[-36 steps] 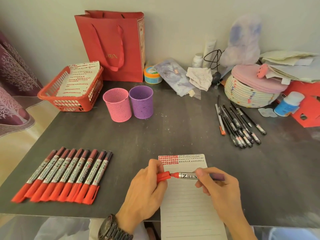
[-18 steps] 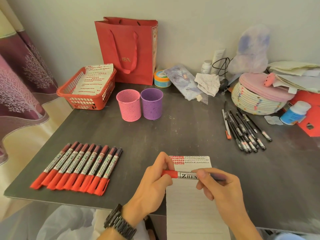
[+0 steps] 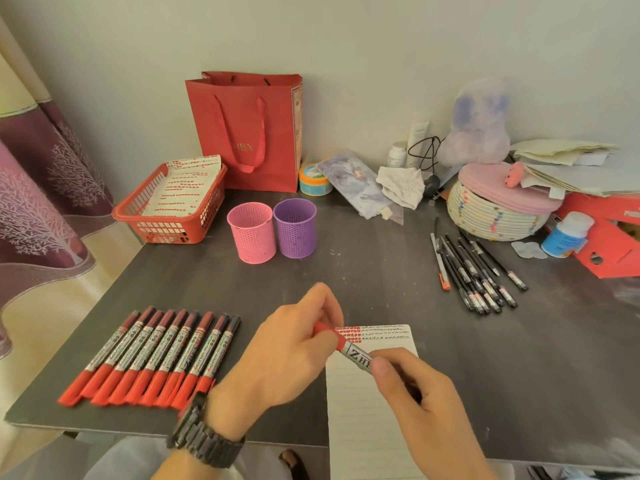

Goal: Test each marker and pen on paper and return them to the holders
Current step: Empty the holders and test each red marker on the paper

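Both hands hold one red marker (image 3: 353, 351) above the lined paper (image 3: 367, 410). My left hand (image 3: 287, 355) grips its red cap end, and my right hand (image 3: 415, 400) grips the silver barrel. The cap looks seated on the marker. Red and dark test marks fill the paper's top lines. A row of several red-capped markers (image 3: 156, 358) lies at the front left. Several black pens (image 3: 474, 271) lie at the right. The pink holder (image 3: 252, 237) and the purple holder (image 3: 295, 227) stand side by side at the middle back.
A red basket (image 3: 166, 216) with marked sheets sits at the back left, beside a red paper bag (image 3: 249, 133). A woven basket with a pink lid (image 3: 498, 206), a white bottle (image 3: 568, 233), papers and small clutter crowd the back right. The dark table's front edge (image 3: 104, 427) runs near me.
The cap has closed onto the marker tip. Both hands have tilted the marker, its cap end now raised toward the back left. The camera view has shifted right and back.
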Tool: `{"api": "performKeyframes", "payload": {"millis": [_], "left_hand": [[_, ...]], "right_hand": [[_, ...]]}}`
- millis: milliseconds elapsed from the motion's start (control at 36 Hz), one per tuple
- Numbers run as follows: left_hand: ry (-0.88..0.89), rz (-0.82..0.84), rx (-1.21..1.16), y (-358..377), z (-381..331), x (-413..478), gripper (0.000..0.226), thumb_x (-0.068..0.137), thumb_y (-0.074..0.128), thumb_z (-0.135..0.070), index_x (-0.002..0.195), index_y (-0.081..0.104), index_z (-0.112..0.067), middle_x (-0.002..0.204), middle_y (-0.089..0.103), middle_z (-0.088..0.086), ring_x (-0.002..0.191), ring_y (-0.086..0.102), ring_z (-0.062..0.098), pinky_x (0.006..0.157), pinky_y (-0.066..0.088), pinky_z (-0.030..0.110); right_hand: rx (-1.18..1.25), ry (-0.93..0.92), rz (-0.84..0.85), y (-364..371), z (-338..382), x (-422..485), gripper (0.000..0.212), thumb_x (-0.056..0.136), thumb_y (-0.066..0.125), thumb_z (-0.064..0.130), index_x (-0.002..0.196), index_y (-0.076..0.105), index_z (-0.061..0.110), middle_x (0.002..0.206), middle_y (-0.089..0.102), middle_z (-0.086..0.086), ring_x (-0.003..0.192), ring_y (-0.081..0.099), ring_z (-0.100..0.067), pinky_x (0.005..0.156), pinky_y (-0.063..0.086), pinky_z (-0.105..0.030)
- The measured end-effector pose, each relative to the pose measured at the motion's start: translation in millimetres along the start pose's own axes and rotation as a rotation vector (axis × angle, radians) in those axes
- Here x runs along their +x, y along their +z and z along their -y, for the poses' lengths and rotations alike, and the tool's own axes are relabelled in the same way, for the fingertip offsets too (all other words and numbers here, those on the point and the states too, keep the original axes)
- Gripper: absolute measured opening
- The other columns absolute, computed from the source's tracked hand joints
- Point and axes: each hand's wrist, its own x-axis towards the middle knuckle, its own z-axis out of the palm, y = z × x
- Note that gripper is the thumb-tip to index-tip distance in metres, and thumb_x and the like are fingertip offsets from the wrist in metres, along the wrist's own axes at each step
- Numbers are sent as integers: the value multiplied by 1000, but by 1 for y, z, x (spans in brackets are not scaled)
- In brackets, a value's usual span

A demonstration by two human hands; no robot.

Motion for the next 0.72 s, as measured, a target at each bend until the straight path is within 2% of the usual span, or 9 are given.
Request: {"api": "performKeyframes", "payload": {"millis": [56, 111, 194, 278, 361, 444, 500, 611, 722], "left_hand": [[-39, 11, -94, -10, -2, 5, 38, 62, 50, -26, 98, 50, -39, 85, 64, -10, 67, 55, 8, 63, 44, 28], [-46, -28, -340, -18, -1, 7, 55, 58, 49, -11, 107, 57, -35, 98, 66, -5, 84, 61, 14, 68, 47, 26], [15, -82, -784, -20, 0, 6, 50, 52, 60, -15, 102, 68, -19, 105, 68, 12, 98, 63, 27, 79, 50, 31], [-22, -118, -1097, -11, -3, 4, 43, 54, 78, -35, 91, 70, -15, 104, 67, 11, 95, 65, 27, 78, 50, 36], [-86, -157, -1273, 0, -11, 3, 17, 74, 63, -33, 75, 62, -16, 85, 62, 4, 70, 61, 22, 60, 46, 28], [-172, -103, -1398, 11, -19, 3, 33, 91, 46, -33, 63, 45, -17, 51, 36, -4, 37, 30, 11, 37, 22, 21], [-245, -68, -1443, 21, -23, 2, 43, 95, 43, -39, 58, 36, -18, 44, 21, -7, 33, 13, 8, 36, 9, 20], [-357, -41, -1375, 45, -29, -3, 45, 94, 44, -40, 55, 31, -20, 46, 16, -9, 32, 11, 4, 35, 9, 13], [-393, -31, -1259, 54, -32, -7, 50, 97, 46, -32, 53, 24, -24, 46, 14, -10, 33, 12, 3, 34, 12, 12]], "right_hand": [[160, 96, 8, 9, 0, -2, 42, 81, 51, 61, 94, 75, 28, 54, 48, 13, 47, 40, -2, 50, 30, -12], [318, 172, 12, 18, 2, -5, 32, 89, 53, 48, 91, 76, 26, 53, 37, 9, 45, 29, -5, 46, 25, -15], [479, 257, 15, 30, 5, -11, 28, 92, 54, 39, 88, 77, 24, 54, 33, 4, 43, 24, -8, 41, 22, -15], [548, 292, 18, 42, 7, -18, 32, 87, 53, 43, 88, 78, 23, 56, 34, 0, 43, 24, -8, 40, 23, -15], [610, 322, 10, 53, 9, -28, 36, 80, 55, 47, 86, 78, 20, 59, 33, -5, 43, 23, -9, 40, 22, -17], [669, 380, -43, 60, 13, -38, 38, 75, 56, 50, 82, 76, 19, 56, 32, -2, 43, 22, -10, 40, 21, -19], [696, 415, -116, 68, 15, -46, 39, 76, 58, 50, 80, 73, 13, 53, 31, -2, 41, 21, -10, 38, 19, -19], [714, 442, -321, 85, 19, -67, 52, 81, 62, 62, 75, 61, 11, 48, 27, 0, 39, 21, -11, 40, 19, -17], [719, 428, -349, 77, 20, -78, 52, 82, 58, 62, 76, 56, 11, 49, 28, 2, 41, 20, -10, 39, 20, -17]]}}
